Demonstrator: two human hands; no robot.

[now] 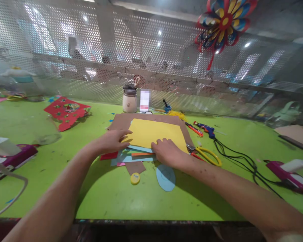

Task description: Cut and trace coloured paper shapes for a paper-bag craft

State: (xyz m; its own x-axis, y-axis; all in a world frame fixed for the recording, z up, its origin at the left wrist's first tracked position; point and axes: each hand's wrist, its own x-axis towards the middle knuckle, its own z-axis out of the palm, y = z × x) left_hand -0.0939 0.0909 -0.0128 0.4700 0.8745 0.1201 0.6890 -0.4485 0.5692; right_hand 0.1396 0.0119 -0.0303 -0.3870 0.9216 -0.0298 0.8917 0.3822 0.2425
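A yellow sheet of paper [156, 133] lies on top of a stack of coloured sheets over a brown cardboard piece [121, 121] on the green table [111, 191]. My left hand [111, 140] rests at the yellow sheet's left edge, fingers lying against it. My right hand [166, 152] presses down on the sheet's near edge, fingers curled. Blue, orange, red and pink sheet edges [131, 156] poke out underneath. A light blue paper oval [166, 177] and a small yellow round cap [135, 178] lie just in front of my hands.
Yellow-handled scissors [207, 155], an orange cutter [195, 129] and a glue gun [206, 129] with black cable lie to the right. A jar [129, 99] stands behind. Red cut paper [65, 112] lies left. Magenta tools [13, 158] [288, 174] sit at both sides. A perforated metal screen [96, 60] backs the table.
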